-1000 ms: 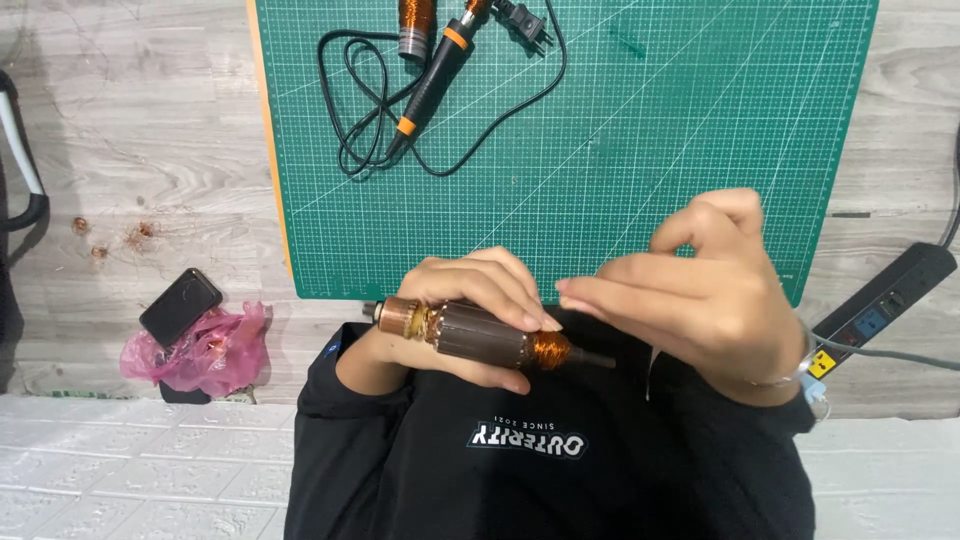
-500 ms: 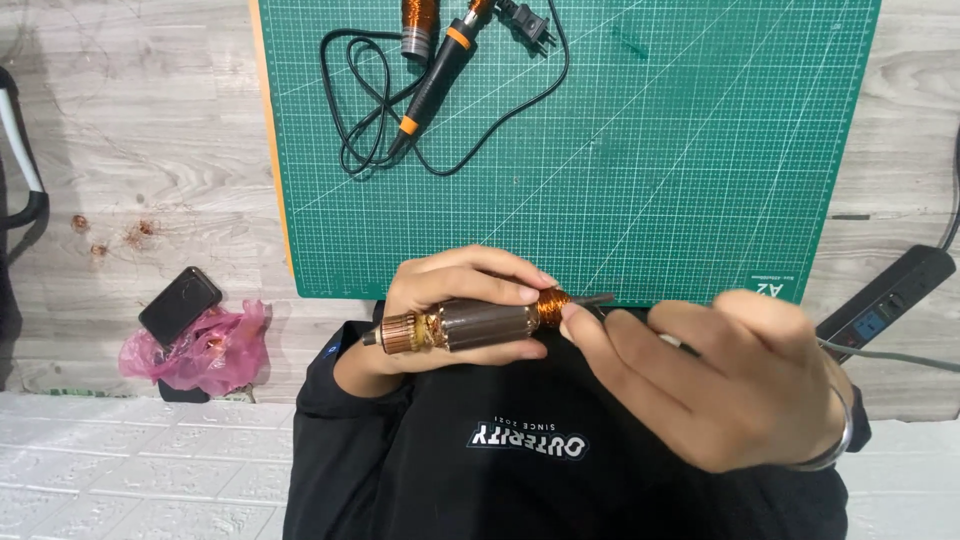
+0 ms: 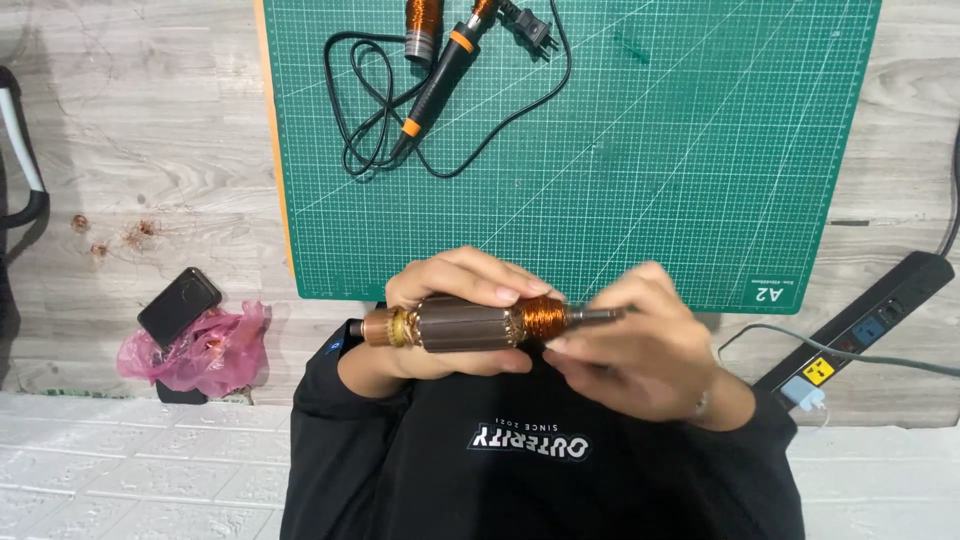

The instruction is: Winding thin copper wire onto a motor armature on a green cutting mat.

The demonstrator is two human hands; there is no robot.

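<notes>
Both hands hold a motor armature level at the near edge of the bench: the left hand wraps its dark core, the right hand pinches the shaft end beside the copper winding. A green cutting mat lies just beyond.

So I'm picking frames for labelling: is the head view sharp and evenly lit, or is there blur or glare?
Head view: even, soft light, no harsh glare; the motor armature in the left hand is crisp, the right hand is slightly soft at the fingertips, and the cutting mat grid reads clearly.
</notes>
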